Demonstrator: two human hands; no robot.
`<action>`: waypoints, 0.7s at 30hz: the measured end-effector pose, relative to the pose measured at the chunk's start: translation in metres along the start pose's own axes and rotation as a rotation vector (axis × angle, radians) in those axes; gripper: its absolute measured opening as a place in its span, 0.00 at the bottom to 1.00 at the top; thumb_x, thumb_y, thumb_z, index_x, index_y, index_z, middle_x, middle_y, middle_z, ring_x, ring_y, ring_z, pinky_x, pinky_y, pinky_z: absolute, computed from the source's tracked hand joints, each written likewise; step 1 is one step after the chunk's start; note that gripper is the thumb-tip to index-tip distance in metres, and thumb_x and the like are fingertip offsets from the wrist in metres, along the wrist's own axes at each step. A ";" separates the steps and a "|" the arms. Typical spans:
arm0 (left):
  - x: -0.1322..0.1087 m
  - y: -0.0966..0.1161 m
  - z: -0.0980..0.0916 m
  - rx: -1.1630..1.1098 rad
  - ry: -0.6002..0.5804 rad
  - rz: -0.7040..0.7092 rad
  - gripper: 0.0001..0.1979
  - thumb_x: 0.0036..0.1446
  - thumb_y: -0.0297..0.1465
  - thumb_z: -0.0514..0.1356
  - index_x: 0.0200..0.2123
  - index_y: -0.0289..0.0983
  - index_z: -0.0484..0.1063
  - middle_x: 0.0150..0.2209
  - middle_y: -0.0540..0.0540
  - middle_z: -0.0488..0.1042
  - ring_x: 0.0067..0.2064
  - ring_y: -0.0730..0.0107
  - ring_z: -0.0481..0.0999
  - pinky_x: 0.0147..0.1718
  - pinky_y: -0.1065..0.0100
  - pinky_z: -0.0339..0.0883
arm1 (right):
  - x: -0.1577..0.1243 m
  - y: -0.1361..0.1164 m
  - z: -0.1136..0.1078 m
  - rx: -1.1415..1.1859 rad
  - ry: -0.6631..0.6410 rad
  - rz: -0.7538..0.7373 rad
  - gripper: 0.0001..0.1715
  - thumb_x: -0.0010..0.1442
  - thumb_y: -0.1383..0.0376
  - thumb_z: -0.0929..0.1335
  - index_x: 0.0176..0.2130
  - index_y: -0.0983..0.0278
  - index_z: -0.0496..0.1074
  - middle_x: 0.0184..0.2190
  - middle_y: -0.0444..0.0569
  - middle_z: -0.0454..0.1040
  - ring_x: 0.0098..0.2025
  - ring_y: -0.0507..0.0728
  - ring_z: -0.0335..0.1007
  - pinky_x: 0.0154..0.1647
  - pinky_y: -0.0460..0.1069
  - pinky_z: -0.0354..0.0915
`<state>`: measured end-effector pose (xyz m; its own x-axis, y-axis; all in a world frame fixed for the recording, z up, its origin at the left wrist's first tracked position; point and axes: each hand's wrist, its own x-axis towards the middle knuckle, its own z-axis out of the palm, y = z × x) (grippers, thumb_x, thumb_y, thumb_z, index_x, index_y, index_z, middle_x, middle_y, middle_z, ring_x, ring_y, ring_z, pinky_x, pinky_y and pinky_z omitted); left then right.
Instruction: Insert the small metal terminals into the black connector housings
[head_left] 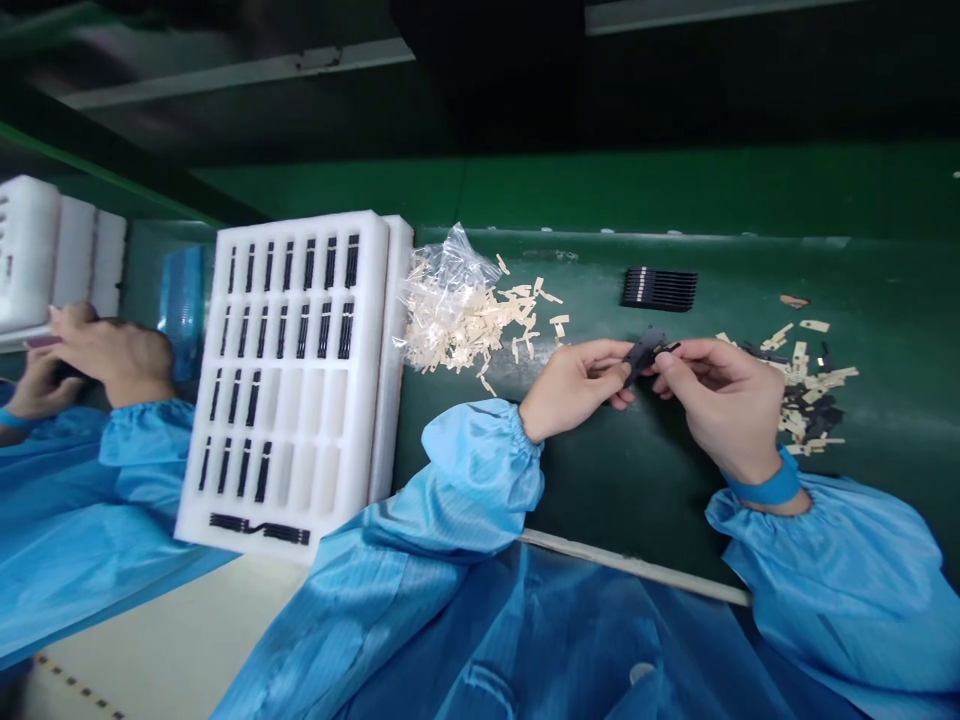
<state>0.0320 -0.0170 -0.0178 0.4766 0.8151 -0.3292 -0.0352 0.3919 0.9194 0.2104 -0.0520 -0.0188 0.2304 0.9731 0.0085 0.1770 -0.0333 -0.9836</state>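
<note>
Between my two hands, just above the green table, is a dark flat plastic part (643,352). My left hand (581,385) is closed on it, thumb in front and fingers behind. My right hand (716,390) pinches a small black piece (666,349) against the right side of that part; its exact shape is too small to make out. Behind the hands lies a neat row of similar black parts (660,289), side by side. Right of my right hand is a loose pile of cream and black pieces (814,400).
A white foam tray (300,390) with slots, partly filled with black parts, stands at the left on another foam sheet. Beside it, a clear plastic bag (454,270) lies over a heap of cream pieces (457,335). A co-worker's hands (112,350) are at far left.
</note>
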 end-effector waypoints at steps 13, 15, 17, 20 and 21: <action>0.000 0.000 -0.001 0.013 -0.019 0.018 0.18 0.62 0.37 0.65 0.51 0.32 0.76 0.38 0.43 0.82 0.31 0.75 0.79 0.31 0.73 0.74 | 0.000 -0.003 0.002 0.022 0.008 0.011 0.09 0.58 0.59 0.77 0.35 0.60 0.79 0.28 0.45 0.80 0.27 0.55 0.79 0.32 0.51 0.78; 0.000 -0.001 -0.001 0.008 -0.023 0.018 0.18 0.62 0.37 0.65 0.51 0.33 0.76 0.40 0.42 0.83 0.31 0.75 0.80 0.31 0.73 0.74 | 0.000 -0.003 0.002 0.023 0.010 0.009 0.09 0.58 0.59 0.77 0.35 0.60 0.79 0.28 0.45 0.80 0.27 0.55 0.79 0.32 0.51 0.79; 0.000 -0.001 -0.001 0.008 -0.022 0.018 0.18 0.62 0.37 0.65 0.52 0.32 0.76 0.40 0.42 0.82 0.31 0.75 0.80 0.31 0.72 0.75 | 0.000 -0.003 0.002 0.024 0.004 0.006 0.08 0.59 0.59 0.77 0.35 0.60 0.79 0.28 0.46 0.80 0.27 0.54 0.79 0.32 0.50 0.78; -0.001 0.000 0.000 0.016 -0.012 0.023 0.18 0.62 0.36 0.65 0.52 0.31 0.76 0.41 0.41 0.82 0.31 0.75 0.80 0.32 0.72 0.75 | -0.001 -0.002 0.002 0.016 0.000 0.004 0.07 0.59 0.60 0.76 0.36 0.60 0.79 0.28 0.45 0.80 0.28 0.54 0.79 0.32 0.50 0.78; -0.001 0.000 0.000 0.018 -0.009 0.025 0.18 0.63 0.35 0.64 0.52 0.31 0.76 0.41 0.41 0.82 0.31 0.75 0.80 0.32 0.72 0.75 | -0.001 -0.001 0.002 0.010 0.002 0.003 0.08 0.59 0.60 0.76 0.36 0.60 0.79 0.28 0.45 0.80 0.28 0.54 0.79 0.32 0.50 0.78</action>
<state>0.0315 -0.0174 -0.0171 0.4840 0.8204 -0.3046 -0.0312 0.3640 0.9309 0.2085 -0.0525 -0.0179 0.2326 0.9726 0.0054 0.1669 -0.0345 -0.9854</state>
